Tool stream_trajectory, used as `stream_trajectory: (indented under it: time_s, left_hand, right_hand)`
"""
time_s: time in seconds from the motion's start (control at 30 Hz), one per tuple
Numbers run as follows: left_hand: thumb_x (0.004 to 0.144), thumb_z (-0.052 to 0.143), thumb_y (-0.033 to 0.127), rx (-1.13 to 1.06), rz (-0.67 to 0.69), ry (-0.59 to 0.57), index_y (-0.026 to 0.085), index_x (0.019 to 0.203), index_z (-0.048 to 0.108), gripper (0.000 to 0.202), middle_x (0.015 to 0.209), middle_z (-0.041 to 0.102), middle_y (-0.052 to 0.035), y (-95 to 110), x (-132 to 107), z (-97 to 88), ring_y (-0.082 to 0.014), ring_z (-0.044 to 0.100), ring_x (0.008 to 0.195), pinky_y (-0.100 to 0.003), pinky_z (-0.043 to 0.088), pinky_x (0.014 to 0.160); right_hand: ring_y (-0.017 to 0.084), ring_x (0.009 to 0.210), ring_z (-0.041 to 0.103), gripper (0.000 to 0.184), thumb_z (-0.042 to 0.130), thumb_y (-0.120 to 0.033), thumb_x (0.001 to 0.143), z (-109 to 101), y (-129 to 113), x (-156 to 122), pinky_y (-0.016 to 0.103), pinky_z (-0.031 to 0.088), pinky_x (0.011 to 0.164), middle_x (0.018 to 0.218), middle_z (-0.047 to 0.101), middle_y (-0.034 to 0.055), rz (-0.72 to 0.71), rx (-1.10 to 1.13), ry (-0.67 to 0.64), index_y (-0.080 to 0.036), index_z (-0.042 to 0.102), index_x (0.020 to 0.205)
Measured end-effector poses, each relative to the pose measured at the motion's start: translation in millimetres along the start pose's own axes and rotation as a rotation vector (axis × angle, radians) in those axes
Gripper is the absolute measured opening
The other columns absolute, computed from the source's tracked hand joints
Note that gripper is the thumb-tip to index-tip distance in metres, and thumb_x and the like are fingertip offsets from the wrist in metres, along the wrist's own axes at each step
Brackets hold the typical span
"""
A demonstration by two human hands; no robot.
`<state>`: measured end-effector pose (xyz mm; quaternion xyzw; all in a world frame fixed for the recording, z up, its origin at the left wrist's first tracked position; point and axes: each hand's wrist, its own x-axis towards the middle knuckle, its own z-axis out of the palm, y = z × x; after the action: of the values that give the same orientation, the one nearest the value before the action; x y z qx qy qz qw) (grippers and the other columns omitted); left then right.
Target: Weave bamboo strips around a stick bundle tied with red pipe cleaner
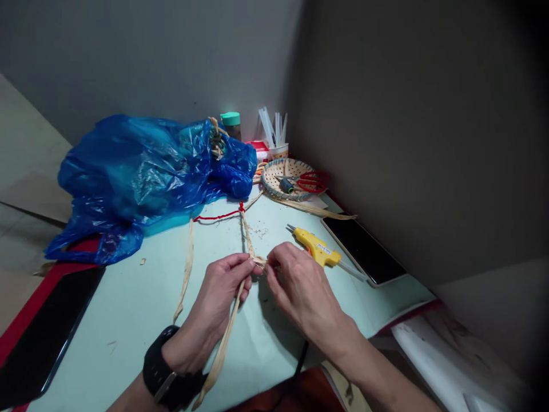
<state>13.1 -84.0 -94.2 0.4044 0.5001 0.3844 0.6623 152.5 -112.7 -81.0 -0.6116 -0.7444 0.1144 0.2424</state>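
**Straw braid (247, 234) pinched at its working end**

Stretching away from the grip, the plaited length reaches a red cord (217, 217) at its far end. The left hand (223, 286) and right hand (295, 280) both close thumb and fingers on the strips where the plait ends, just above the tabletop (128, 309). Loose tails trail back under the left wrist. Done well, this step likely needs an even pull against the cord, flat strips and snug crossings. A glue gun (317, 247) lies just right of the grip.
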Motion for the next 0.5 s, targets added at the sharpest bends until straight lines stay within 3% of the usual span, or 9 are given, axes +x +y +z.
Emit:
stream_trajectory:
  time_s: [0.27, 0.5]
  left_hand:
    - [0.081, 0.060, 0.030, 0.035, 0.023, -0.031, 0.012, 0.084, 0.064, 0.019, 0.073, 0.062, -0.0024, -6.0, 0.9, -2.0, -0.0037, 0.040, 0.046, -0.017, 0.031, 0.044]
    - [0.077, 0.064, 0.035, 0.051, 0.025, 0.051, 0.013, 0.074, 0.063, 0.022, 0.061, 0.055, 0.0018, -4.1, 1.2, 5.0, -0.0048, 0.038, 0.044, -0.017, 0.026, 0.039]
  right_hand:
    - [0.019, 0.078, 0.048, 0.008, 0.044, -0.010, 0.085, -1.0, 0.0, 3.6, 0.031, 0.035, 0.070, 0.085, 0.053, 0.0069, 0.004, -0.022, -0.076, -0.016, 0.048, 0.081]
    - [0.020, 0.077, 0.044, 0.011, 0.043, -0.006, 0.082, 1.3, -3.8, -0.1, 0.032, 0.033, 0.068, 0.084, 0.052, 0.0070, -0.052, -0.030, -0.042, -0.017, 0.047, 0.081]
